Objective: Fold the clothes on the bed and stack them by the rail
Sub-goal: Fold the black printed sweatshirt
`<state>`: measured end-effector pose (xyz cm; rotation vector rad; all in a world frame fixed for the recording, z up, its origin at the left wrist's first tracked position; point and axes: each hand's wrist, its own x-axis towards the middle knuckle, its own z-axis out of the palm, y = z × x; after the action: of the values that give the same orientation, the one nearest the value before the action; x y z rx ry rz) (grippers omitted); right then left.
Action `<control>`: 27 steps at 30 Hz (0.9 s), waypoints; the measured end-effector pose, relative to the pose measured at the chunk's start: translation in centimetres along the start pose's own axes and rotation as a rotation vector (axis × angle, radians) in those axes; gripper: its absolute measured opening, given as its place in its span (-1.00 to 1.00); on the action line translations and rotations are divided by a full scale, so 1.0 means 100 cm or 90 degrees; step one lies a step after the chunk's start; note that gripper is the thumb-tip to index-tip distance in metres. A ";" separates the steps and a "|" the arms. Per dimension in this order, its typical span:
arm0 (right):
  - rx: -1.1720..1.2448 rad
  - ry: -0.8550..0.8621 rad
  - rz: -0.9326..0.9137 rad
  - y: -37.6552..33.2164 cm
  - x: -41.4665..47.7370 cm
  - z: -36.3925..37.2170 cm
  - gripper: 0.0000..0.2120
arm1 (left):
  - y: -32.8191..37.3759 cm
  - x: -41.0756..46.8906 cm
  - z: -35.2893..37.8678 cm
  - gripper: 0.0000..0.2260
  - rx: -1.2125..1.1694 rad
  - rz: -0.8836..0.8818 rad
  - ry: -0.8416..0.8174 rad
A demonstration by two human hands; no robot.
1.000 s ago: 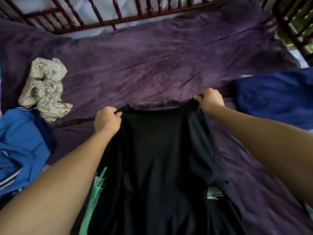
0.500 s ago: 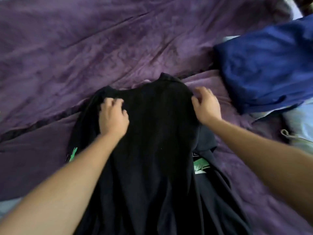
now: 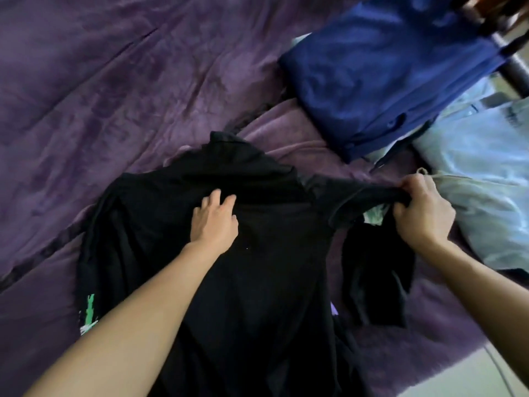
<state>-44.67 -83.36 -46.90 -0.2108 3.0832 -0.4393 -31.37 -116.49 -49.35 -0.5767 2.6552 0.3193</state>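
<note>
I judge this to be early in the job: one garment is in hand and no fold is made in it yet. The black knit shirt with a green print (image 3: 272,253) lies spread on the purple plush bedspread (image 3: 128,96), print side down as far as I can tell. Its body runs from under my left hand back toward me.

My left hand (image 3: 214,222) lies flat on the upper part of the shirt, fingers straight and a little spread, pinning the cloth. My right hand (image 3: 423,213) has its fingers curled round a bunch of black cloth at the shirt's shoulder or sleeve, held up off the bed and out to the side. A loose flap hangs below that hand. I take this for straightening before the first fold, or the start of turning the sleeve in.

Beyond the right hand, farther from me, a dark blue smooth-cloth garment (image 3: 386,73) lies in a flat, squared shape that looks folded. Just outside the right hand lies a pale blue denim-like garment (image 3: 481,202), also flat, but I cannot tell whether it is finished. A dark post (image 3: 515,67) shows past the blue one. If that is the rail, those two may be the stack begun.

What is left is to fold this shirt, carry it there, and deal with any clothes out of view.
</note>
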 end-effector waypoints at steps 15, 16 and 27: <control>-0.112 -0.376 -0.074 -0.027 -0.011 0.025 -0.55 | 0.066 0.107 -0.054 -0.58 0.246 0.054 -0.051; -0.129 -0.396 -0.111 -0.028 -0.020 0.025 -0.64 | 0.067 0.104 -0.056 -0.67 0.271 0.041 -0.042; 0.074 -0.104 -0.210 -0.031 -0.007 -0.019 -0.74 | 0.079 0.104 -0.087 -0.72 -0.019 0.003 0.228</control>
<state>-43.68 -85.72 -44.24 -0.7179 2.8548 -0.5745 -46.44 -115.74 -45.01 -0.6939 2.9983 0.2778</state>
